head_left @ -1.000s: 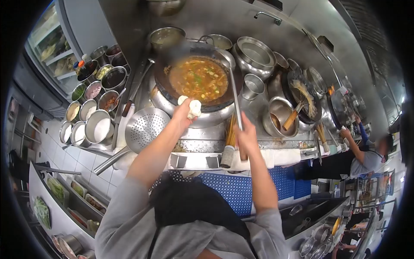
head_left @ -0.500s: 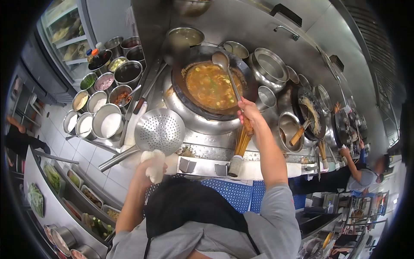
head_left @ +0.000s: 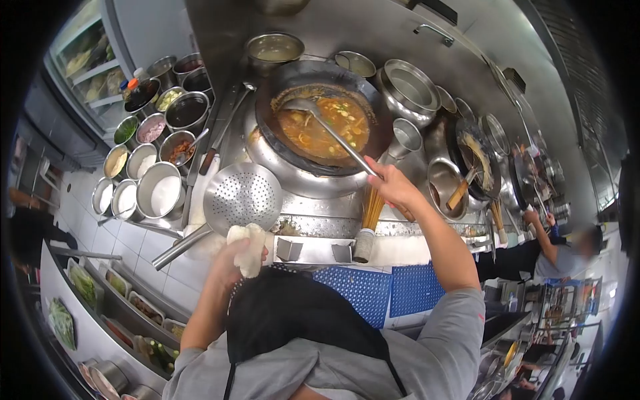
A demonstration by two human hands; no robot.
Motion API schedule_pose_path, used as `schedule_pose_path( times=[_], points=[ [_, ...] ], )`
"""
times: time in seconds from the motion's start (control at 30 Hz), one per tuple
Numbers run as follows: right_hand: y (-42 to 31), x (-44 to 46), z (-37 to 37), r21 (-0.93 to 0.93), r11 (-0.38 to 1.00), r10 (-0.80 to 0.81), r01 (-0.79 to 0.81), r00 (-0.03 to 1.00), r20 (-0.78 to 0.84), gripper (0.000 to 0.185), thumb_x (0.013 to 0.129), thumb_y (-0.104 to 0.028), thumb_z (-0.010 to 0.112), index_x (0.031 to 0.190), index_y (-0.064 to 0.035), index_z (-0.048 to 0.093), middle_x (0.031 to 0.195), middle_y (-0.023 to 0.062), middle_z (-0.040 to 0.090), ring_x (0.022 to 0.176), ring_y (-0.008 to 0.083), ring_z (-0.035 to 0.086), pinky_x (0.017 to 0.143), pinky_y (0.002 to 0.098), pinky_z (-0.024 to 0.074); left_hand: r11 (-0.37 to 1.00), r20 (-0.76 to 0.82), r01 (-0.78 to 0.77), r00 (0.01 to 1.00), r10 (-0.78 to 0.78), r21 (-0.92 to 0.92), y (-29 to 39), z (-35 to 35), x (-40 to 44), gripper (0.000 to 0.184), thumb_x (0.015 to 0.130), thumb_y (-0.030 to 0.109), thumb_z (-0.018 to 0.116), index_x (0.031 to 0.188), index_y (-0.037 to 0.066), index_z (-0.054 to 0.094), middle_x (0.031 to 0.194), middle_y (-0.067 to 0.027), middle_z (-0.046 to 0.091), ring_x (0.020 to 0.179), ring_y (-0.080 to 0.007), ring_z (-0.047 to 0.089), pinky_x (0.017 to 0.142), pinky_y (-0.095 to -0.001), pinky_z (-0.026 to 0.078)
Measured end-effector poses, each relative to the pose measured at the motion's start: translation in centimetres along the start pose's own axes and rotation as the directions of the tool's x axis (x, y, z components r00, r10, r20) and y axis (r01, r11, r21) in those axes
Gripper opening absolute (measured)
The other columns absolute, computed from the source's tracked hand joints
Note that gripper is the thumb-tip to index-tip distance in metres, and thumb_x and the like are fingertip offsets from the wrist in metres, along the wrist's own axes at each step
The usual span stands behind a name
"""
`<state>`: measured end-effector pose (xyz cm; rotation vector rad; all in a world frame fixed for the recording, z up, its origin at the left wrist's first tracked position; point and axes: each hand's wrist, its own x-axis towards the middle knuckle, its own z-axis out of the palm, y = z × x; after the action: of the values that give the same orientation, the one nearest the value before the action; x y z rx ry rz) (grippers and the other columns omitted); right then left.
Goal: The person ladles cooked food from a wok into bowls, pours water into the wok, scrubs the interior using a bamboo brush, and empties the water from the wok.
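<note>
My right hand (head_left: pixel 399 189) is wrapped round the handle of a long metal ladle (head_left: pixel 339 138). The ladle's bowl dips into an orange-brown soup (head_left: pixel 337 125) with pieces of food in it. That soup fills the bottom of a dark wok (head_left: pixel 270 123) on the steel range. In my left hand (head_left: pixel 235 259) is a folded white cloth (head_left: pixel 247 248), held near the front of the range. Just beyond that hand lies a perforated metal strainer (head_left: pixel 243 198), its handle pointing left.
Steel pots of ingredients (head_left: pixel 159 189) stand at the left, some with spoons. A bamboo brush (head_left: pixel 369 227) stands at the range's front edge. Right of the wok are metal bowls (head_left: pixel 412 87) and a second wok (head_left: pixel 460 150). A co-worker (head_left: pixel 557 250) works further right.
The ladle's bowl has swung left and down into the soup, and my right hand has moved slightly right and toward me. My left hand still grips the cloth.
</note>
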<state>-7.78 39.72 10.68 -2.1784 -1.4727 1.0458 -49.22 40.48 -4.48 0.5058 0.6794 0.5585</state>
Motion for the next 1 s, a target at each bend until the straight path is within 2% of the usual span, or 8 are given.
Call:
schedule_pose_path(
  times=[0.03,0.13,0.17,0.37,0.47,0.57,0.87,1.0],
  points=[
    [-0.6,-1.3,-0.1,-0.071,0.997,-0.008,0.003,0.998,-0.065,0.055,0.099,-0.018,0.056,0.151,-0.0202,0.040,0.057,-0.0006,0.048,0.040,0.0100,0.044,0.038,0.0313,0.0393,1.000,0.022,-0.004,1.000,0.004,0.007,0.3,0.3,0.1,0.067,0.076,0.046,0.076,0.119,-0.002,0.058,0.092,-0.0180,0.069,0.079,-0.0273,0.069,0.071,-0.0370,0.057],
    [0.1,-2.4,1.2,0.122,0.992,0.005,0.018,0.982,-0.189,0.054,0.099,-0.019,0.056,0.151,-0.0207,0.042,0.058,0.0008,0.049,0.040,0.0112,0.045,0.038,0.0314,0.0397,1.000,0.060,-0.010,0.998,0.009,0.012,0.7,0.7,0.4,0.066,0.076,0.044,0.076,0.119,-0.002,0.057,0.092,-0.0183,0.068,0.078,-0.0275,0.069,0.071,-0.0372,0.057],
    [0.7,-1.6,1.4,0.093,0.996,0.022,0.001,0.969,-0.248,0.055,0.099,-0.020,0.055,0.151,-0.0163,0.040,0.065,0.0093,0.058,0.043,0.0164,0.050,0.043,0.0355,0.0432,1.000,0.049,-0.007,0.999,0.006,0.010,0.6,0.3,0.6,0.066,0.076,0.044,0.076,0.120,-0.002,0.057,0.092,-0.0184,0.068,0.078,-0.0275,0.069,0.070,-0.0372,0.057],
    [3.5,5.0,1.9,0.302,0.951,0.195,-0.075,0.900,-0.391,0.053,0.102,-0.025,0.050,0.152,-0.0131,0.037,0.070,0.0103,0.059,0.046,0.0160,0.052,0.042,0.0350,0.0465,0.998,0.056,0.050,0.997,-0.052,0.028,1.4,0.7,0.8,0.064,0.077,0.042,0.076,0.119,-0.002,0.057,0.091,-0.0185,0.068,0.077,-0.0276,0.069,0.070,-0.0375,0.057],
    [3.0,5.6,2.5,0.535,0.839,0.287,-0.098,0.915,-0.283,0.053,0.104,-0.028,0.048,0.154,-0.0153,0.035,0.067,0.0070,0.054,0.045,0.0149,0.049,0.039,0.0335,0.0450,0.999,0.059,0.037,0.998,-0.039,0.036,1.3,-0.1,0.9,0.063,0.077,0.042,0.076,0.117,-0.002,0.058,0.090,-0.0184,0.069,0.077,-0.0275,0.069,0.070,-0.0374,0.057],
    [1.8,5.0,2.7,0.587,0.797,0.266,-0.143,0.955,-0.129,0.053,0.104,-0.030,0.047,0.154,-0.0183,0.033,0.066,0.0041,0.049,0.044,0.0136,0.046,0.037,0.0319,0.0426,0.999,0.061,0.024,0.998,-0.026,0.027,1.1,-0.4,0.8,0.062,0.077,0.043,0.076,0.116,-0.002,0.058,0.089,-0.0181,0.069,0.077,-0.0273,0.069,0.070,-0.0370,0.057],
    [-0.2,-1.3,4.2,0.298,0.938,0.187,-0.175,0.982,-0.015,0.051,0.105,-0.027,0.045,0.154,-0.0211,0.034,0.063,0.0013,0.046,0.041,0.0100,0.043,0.035,0.0279,0.0392,0.996,0.102,0.083,0.991,-0.085,0.033,1.2,0.5,1.7,0.063,0.076,0.043,0.077,0.117,-0.001,0.059,0.089,-0.0180,0.068,0.077,-0.0272,0.069,0.071,-0.0366,0.057],
    [0.1,-3.4,4.1,0.395,0.905,0.181,-0.155,0.983,-0.030,0.051,0.105,-0.027,0.046,0.154,-0.0209,0.034,0.062,0.0023,0.046,0.040,0.0108,0.043,0.035,0.0291,0.0389,0.996,0.134,0.077,0.987,-0.083,0.047,1.4,1.3,2.5,0.064,0.075,0.040,0.078,0.119,-0.002,0.058,0.090,-0.0187,0.068,0.078,-0.0274,0.069,0.072,-0.0370,0.057]
  ],
)
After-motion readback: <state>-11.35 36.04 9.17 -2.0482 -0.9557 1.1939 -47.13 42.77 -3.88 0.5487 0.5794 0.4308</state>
